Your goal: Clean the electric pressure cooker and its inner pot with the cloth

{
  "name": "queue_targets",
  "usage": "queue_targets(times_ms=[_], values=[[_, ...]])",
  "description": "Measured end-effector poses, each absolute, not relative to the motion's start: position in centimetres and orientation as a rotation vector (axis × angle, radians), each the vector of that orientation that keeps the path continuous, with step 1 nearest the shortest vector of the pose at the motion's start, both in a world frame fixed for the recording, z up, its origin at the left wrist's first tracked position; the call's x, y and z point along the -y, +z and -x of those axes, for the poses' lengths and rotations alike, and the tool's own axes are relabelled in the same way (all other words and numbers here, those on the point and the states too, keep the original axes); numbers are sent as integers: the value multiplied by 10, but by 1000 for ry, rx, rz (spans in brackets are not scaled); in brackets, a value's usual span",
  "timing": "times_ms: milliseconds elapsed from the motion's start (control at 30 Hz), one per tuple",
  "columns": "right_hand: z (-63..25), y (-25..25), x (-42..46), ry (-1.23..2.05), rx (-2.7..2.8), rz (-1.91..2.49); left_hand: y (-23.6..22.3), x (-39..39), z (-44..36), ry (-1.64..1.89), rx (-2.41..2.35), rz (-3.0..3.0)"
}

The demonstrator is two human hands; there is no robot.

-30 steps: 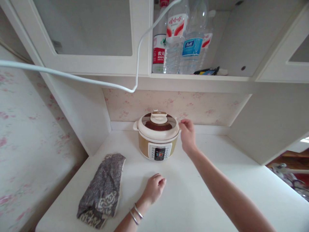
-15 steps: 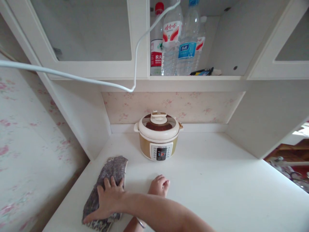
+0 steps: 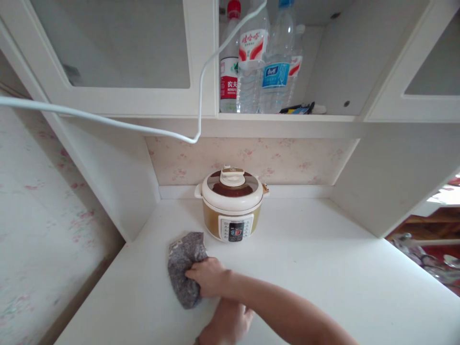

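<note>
A grey, patterned cloth [image 3: 185,273] lies bunched on the white countertop, in front of and to the left of the pressure cooker. My right hand [image 3: 210,277] reaches across from the right and is closed on the cloth's right side, thumb toward the left. Beneath my right forearm is my left hand [image 3: 226,320], low in the view and smeared by motion. My right wrist covers its fingers in part, so their pose is unclear. The pressure cooker [image 3: 232,206] has a cream lid, a gold body and a front control panel, and neither hand touches it.
White countertop [image 3: 309,278] stretches to the right of my hands. Above it, an open cabinet shelf [image 3: 287,117] holds several plastic bottles [image 3: 249,72]. A white cable [image 3: 143,127] hangs across the upper left. Side panels [image 3: 108,167] bound the counter niche.
My right hand was spread flat on the cloth and is now closed on it. The cloth has moved right and bunched up. My left hand has shifted lower, under the right forearm.
</note>
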State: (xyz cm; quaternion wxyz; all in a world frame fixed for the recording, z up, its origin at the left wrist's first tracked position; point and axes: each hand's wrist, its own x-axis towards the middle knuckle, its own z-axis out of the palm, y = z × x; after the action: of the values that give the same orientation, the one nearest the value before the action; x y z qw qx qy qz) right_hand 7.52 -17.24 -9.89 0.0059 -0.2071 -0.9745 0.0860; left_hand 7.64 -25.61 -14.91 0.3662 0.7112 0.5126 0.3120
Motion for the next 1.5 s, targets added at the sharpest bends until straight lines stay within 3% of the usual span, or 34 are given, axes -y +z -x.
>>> queue_targets(times_ms=[233, 433, 600, 733, 867, 1033, 1167, 1500], values=[[-199, -83, 184, 403, 3004, 835, -49, 257, -33, 615, -903, -1743], [-289, -81, 203, 520, 2815, 1195, 6, 176, 19, 1063, -1290, -1693], [-364, -80, 168, 528, 2090, 1788, 17, 94, 55, 1405, -1585, -1882], [-397, -44, 119, 554, 1361, 2003, 17, 41, 74, 1555, -1828, -1911], [-384, 11, 84, 321, 1293, 1740, 2, 11, 76, 1441, -1913, -1955], [-313, 53, 50, 143, 1647, 1455, -19, 4, 71, 1248, -1901, -1789], [-248, 56, 35, 213, 1865, 1426, -21, 7, 72, 1186, -1942, -1735], [-209, 26, 72, -214, 1990, 1254, -25, 10, 69, 1370, -1785, -1560]])
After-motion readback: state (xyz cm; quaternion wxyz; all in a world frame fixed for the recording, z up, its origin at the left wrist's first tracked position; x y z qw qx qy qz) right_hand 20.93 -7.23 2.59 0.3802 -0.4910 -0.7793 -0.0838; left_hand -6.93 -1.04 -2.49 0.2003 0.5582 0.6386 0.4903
